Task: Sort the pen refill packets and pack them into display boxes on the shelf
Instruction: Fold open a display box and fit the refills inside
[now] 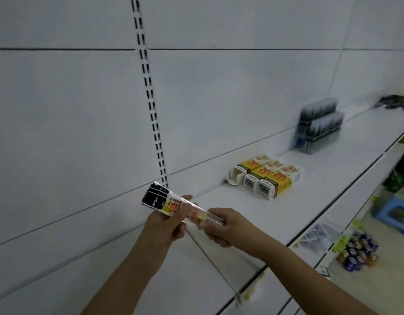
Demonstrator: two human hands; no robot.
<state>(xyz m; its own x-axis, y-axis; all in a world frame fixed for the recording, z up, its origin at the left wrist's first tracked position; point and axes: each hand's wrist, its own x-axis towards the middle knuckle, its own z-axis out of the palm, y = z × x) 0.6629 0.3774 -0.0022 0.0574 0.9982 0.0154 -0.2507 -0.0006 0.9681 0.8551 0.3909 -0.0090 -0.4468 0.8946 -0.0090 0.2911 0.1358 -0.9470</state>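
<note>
Both hands raised in front of white shelf (276,214), above its front part. Left hand (161,226) curled round pen refill packet (171,205) near the black-and-yellow printed header, thumb on top, fingers wrapped beneath. Right hand (223,226) gripping the clear lower end of same packet, fingers folded under, thumb side up. Packet held off the shelf, slanted, header end up and to the left toward slotted upright (151,110) on white back panel (60,133). Three yellow-and-white display boxes (267,176) lying side by side on shelf further back, touching one another; leftmost with end flap open, contents not discernible. Stack of dark boxes (319,126) further along, against the back panel, blurred. Lower right: batch of blue and gold cans (358,251) on lower level, blue stool (394,214) on floor.
</note>
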